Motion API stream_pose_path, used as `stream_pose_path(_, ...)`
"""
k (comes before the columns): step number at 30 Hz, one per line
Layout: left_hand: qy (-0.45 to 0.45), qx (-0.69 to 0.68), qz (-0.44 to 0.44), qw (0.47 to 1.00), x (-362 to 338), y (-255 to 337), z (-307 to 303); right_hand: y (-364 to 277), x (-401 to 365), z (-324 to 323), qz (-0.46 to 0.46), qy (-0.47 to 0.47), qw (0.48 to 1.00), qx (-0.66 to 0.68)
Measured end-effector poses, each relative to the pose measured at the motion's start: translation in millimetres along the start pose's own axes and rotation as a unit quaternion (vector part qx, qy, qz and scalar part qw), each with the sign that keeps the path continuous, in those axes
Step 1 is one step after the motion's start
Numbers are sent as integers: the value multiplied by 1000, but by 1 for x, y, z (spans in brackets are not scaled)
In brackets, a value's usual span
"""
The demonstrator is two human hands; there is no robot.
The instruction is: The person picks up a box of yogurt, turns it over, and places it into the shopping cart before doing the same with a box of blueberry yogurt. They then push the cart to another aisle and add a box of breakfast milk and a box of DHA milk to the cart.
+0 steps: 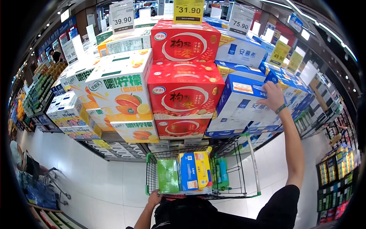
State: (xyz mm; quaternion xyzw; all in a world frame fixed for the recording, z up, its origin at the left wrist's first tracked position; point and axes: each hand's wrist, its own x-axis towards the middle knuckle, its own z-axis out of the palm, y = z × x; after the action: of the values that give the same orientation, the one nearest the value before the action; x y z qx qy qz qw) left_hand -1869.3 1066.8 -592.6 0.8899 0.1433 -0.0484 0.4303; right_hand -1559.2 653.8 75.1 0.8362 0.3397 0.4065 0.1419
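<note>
My right hand (273,97) reaches out to a blue-and-white milk drink carton (238,103), its fingers closed at the carry handle on top. That carton leans slightly at the front of a stack of similar blue cartons (244,51). Low in the view, my left hand (154,198) is closed on the near left corner of a shopping cart (150,173). Inside the cart are a green box (167,175), a blue-and-yellow carton (195,171) and several green and teal bottles (221,171).
Red cartons (185,93) are stacked at the centre, beside white citrus-print cartons (118,84). Price signs (188,10) stand above the stacks. At the far left, a person (19,156) is near another cart (57,183). Stocked shelves (335,179) line the right side.
</note>
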Motion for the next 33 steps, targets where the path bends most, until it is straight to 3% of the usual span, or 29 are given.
stream_pose_path(6, 28, -19, -32, 999, -20, 8, -3, 21, 26, 35, -19, 56, 998, -18)
stream_pose_path(12, 56, -59, -43, 996, -35, 10, 5, 35, 54, 93, 42, -22, 999, -24)
stream_pose_path(15, 73, -72, -47, 994, -36, 8, 6, 29, 71, 70, 71, -85, 994, 5)
stream_pose_path(16, 83, -68, -47, 993, -32, 1, 12, 11, 82, 50, 108, -142, 984, -22)
stream_pose_path(17, 84, -69, -50, 993, -27, -2, 14, -3, 91, 44, 106, -143, 984, -21)
stream_pose_path(19, 83, -115, -36, 989, -18, -1, 12, -31, 108, 38, 59, -68, 996, 10)
stream_pose_path(21, 62, -138, -70, 986, -13, 15, 0, -75, 133, 38, -49, -79, 991, 98)
stream_pose_path(23, 104, -188, -35, 976, 0, 21, -8, -132, 154, 37, -127, -126, 972, 151)
stream_pose_path(25, 96, -254, -40, 962, 7, 30, -18, -173, 173, 61, -180, -70, 963, 185)
stream_pose_path(27, 111, -295, -12, 949, 1, 46, -31, -212, 184, 51, -111, -64, 976, 177)
stream_pose_path(29, 122, -327, -3, 937, -6, 46, -36, -222, 204, 66, -102, -70, 973, 194)
stream_pose_path(31, 156, -336, 7, 929, -11, 32, -26, -229, 214, 64, -80, -162, 978, 103)
stream_pose_path(33, 153, -343, -8, 927, -21, 22, -18, -226, 218, 63, -82, -176, 974, 116)
